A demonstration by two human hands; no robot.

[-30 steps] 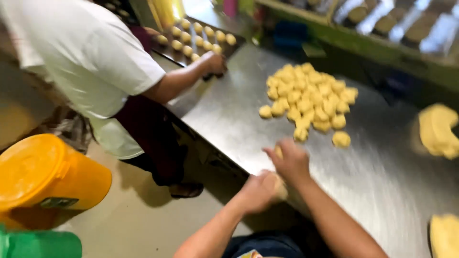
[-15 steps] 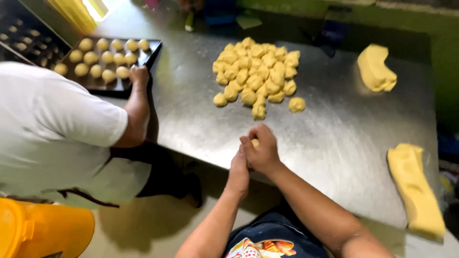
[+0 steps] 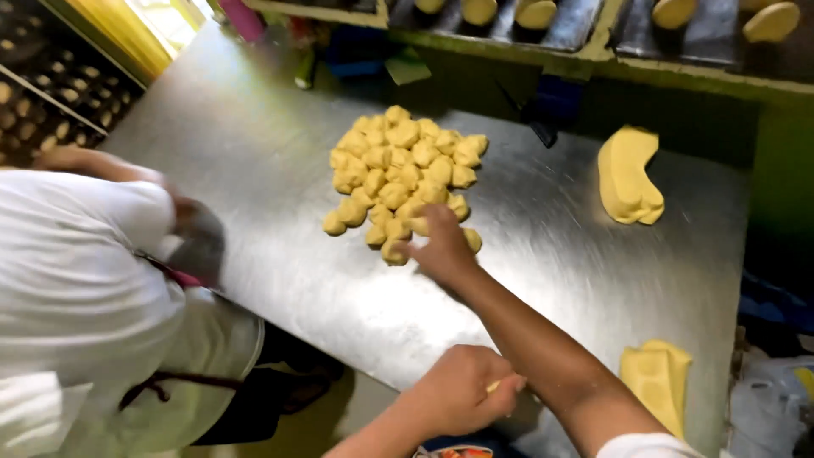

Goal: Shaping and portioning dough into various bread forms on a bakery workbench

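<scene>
A pile of small yellow dough pieces (image 3: pixel 405 170) lies in the middle of the steel table (image 3: pixel 254 136). My right hand (image 3: pixel 441 246) reaches forward onto the near edge of the pile, fingers curled over the pieces; whether it grips one is hidden. My left hand (image 3: pixel 462 394) stays at the table's near edge, closed around a small dough piece (image 3: pixel 493 387) that just shows between the fingers.
A co-worker in a white shirt (image 3: pixel 76 288) bends over the table's left side, one hand (image 3: pixel 195 237) blurred. Two yellow dough slabs (image 3: pixel 627 174) (image 3: pixel 657 382) lie at the right. Trays of shaped dough (image 3: pixel 479 10) line the back; a rack of dough balls (image 3: pixel 34 110) stands left.
My two hands were pressed together near the table edge; now they are apart. The right hand has gone forward to the pile, the left stays back. The co-worker's tray has left the view.
</scene>
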